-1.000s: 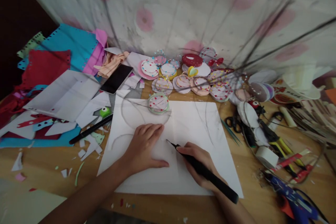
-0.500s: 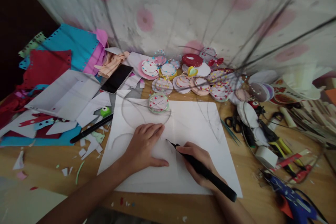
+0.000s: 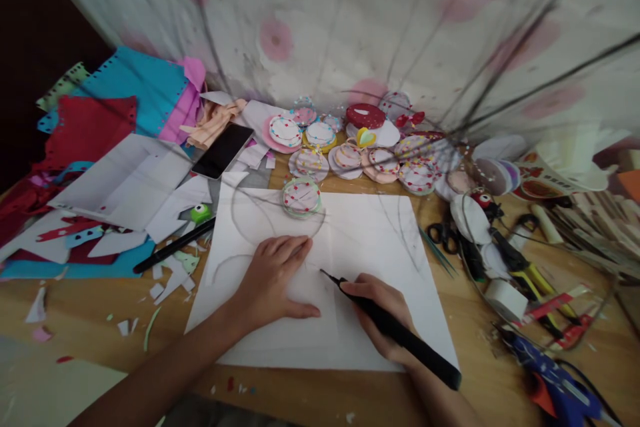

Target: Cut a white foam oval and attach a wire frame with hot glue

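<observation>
A large white sheet of paper (image 3: pixel 373 233) lies in front of me with faint curved lines drawn on it. My left hand (image 3: pixel 273 280) rests flat on the sheet, thumb spread from the fingers. In my right hand (image 3: pixel 380 310) is a thick black pen (image 3: pixel 400 333), its fine tip touching or just above the paper, right of my left fingertips. Where the tip is, a faint curved line shows. A round layered paper piece (image 3: pixel 301 197) with red dots and a green edge sits on the upper part of the sheet.
Coloured paper (image 3: pixel 133 90), scraps and a phone (image 3: pixel 223 150) lie to the left, beside a long black stick-like thing (image 3: pixel 175 245). Several decorated paper discs (image 3: pixel 383 163) line the back. Scissors (image 3: pixel 444 237), tweezers (image 3: pixel 440 253), pliers (image 3: pixel 530 277) and a blue glue gun (image 3: pixel 550 373) are on the right.
My right hand and the pen have shifted slightly to the right and down, the tip moving along the curve. My left hand has stayed in place.
</observation>
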A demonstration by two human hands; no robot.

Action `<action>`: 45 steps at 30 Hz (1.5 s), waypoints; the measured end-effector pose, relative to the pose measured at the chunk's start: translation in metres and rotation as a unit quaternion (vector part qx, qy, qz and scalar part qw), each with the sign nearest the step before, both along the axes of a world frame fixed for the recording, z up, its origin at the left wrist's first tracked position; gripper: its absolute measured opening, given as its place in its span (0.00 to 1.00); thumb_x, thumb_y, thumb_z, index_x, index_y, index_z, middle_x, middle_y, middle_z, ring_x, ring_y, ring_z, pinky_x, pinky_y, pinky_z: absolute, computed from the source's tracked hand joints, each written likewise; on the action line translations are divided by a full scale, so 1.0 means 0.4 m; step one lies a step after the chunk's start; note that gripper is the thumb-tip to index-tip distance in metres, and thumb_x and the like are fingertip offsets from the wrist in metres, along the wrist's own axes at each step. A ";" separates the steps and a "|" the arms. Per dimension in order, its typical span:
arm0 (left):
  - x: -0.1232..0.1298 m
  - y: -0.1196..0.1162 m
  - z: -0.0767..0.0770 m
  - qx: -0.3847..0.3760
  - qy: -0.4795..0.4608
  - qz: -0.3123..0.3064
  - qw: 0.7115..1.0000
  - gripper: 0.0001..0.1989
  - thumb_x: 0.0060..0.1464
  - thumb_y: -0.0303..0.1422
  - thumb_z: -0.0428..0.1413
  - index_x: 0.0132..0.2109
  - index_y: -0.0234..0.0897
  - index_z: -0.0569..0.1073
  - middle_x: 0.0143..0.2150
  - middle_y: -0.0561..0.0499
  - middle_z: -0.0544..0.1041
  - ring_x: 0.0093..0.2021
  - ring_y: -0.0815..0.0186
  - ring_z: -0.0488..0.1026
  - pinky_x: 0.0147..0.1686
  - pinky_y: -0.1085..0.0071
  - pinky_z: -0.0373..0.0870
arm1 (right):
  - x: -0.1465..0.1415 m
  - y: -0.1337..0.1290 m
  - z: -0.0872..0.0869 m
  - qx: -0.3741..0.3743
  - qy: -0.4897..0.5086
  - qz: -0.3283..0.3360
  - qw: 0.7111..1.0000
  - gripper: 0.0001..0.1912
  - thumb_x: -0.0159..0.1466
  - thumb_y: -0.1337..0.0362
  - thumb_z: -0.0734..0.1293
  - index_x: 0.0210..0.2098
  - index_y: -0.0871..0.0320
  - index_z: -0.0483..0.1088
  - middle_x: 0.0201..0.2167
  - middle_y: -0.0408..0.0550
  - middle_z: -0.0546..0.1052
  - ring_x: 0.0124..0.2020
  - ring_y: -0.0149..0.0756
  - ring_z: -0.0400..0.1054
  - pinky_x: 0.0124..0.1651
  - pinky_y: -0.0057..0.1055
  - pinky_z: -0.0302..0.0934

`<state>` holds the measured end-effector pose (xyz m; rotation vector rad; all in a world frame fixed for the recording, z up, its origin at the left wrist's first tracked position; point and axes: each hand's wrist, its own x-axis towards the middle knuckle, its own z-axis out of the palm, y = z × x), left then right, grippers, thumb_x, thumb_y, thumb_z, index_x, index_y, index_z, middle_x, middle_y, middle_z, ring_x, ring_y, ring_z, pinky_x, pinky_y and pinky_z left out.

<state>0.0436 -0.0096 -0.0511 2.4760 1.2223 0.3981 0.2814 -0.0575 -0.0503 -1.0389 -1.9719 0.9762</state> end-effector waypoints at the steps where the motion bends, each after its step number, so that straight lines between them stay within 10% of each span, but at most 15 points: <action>1: 0.000 0.000 0.000 0.000 -0.001 0.000 1.000 0.51 0.36 0.62 0.55 0.61 0.32 0.61 0.59 0.39 0.65 0.56 0.49 0.61 0.55 0.54 0.54 | 0.001 -0.001 0.000 0.003 -0.003 -0.001 1.000 0.17 0.61 0.73 0.59 0.48 0.53 0.63 0.27 0.43 0.64 0.24 0.32 0.61 0.26 0.29 0.53; 33: -0.002 0.000 -0.003 -0.010 -0.007 -0.002 1.000 0.51 0.36 0.61 0.56 0.62 0.35 0.59 0.60 0.40 0.64 0.57 0.49 0.60 0.56 0.54 0.52 | 0.009 -0.012 0.001 0.021 -0.008 -0.052 0.998 0.15 0.61 0.71 0.60 0.46 0.52 0.65 0.28 0.43 0.70 0.26 0.34 0.67 0.27 0.29 0.60; 39: -0.003 -0.001 0.003 -0.016 -0.008 -0.005 1.000 0.51 0.36 0.61 0.56 0.62 0.35 0.59 0.60 0.39 0.64 0.57 0.48 0.60 0.55 0.52 0.54 | 0.023 0.008 -0.020 0.092 -0.055 -0.239 0.965 0.21 0.61 0.73 0.61 0.52 0.49 0.63 0.33 0.44 0.69 0.31 0.35 0.67 0.34 0.31 0.64; 45: -0.007 -0.019 0.028 0.002 -0.018 -0.020 1.000 0.46 0.40 0.54 0.60 0.62 0.38 0.57 0.61 0.39 0.61 0.59 0.50 0.59 0.57 0.53 0.56 | 0.063 0.043 -0.048 0.136 -0.171 -0.249 0.944 0.26 0.57 0.78 0.55 0.50 0.54 0.69 0.38 0.51 0.65 0.40 0.42 0.61 0.43 0.43 0.61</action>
